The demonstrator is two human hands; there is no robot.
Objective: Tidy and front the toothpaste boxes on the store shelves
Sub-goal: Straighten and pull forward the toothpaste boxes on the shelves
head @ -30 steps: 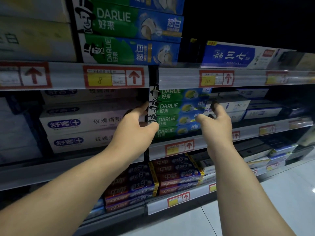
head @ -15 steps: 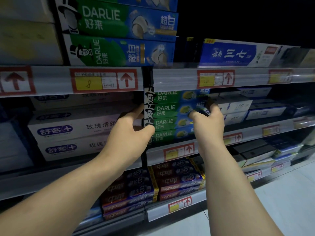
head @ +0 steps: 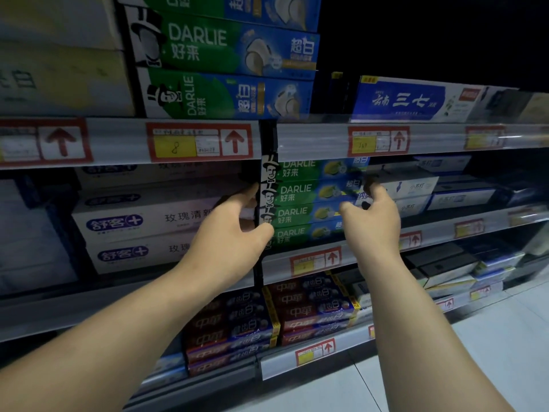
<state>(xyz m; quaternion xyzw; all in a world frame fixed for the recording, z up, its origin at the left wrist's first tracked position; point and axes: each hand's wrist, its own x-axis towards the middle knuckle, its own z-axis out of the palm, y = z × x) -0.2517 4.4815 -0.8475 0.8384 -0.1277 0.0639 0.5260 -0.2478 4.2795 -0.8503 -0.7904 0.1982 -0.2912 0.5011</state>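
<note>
A stack of several green Darlie toothpaste boxes lies lengthwise on the middle shelf, its left ends flush against the dark shelf divider. My left hand grips the stack's left end, thumb on the front of the lower boxes and fingers reaching in beside the ends. My right hand holds the right end, with its fingers curled round it into the shelf. The right ends of the boxes are hidden behind that hand.
White boxes with blue logos fill the shelf to the left; small white and blue boxes sit to the right. Larger Darlie boxes and a blue box stand above. Red and blue boxes lie below, above the pale floor.
My right hand has moved in a little against the right end of the stack. My left hand keeps its place at the left end. The view has shifted slightly.
</note>
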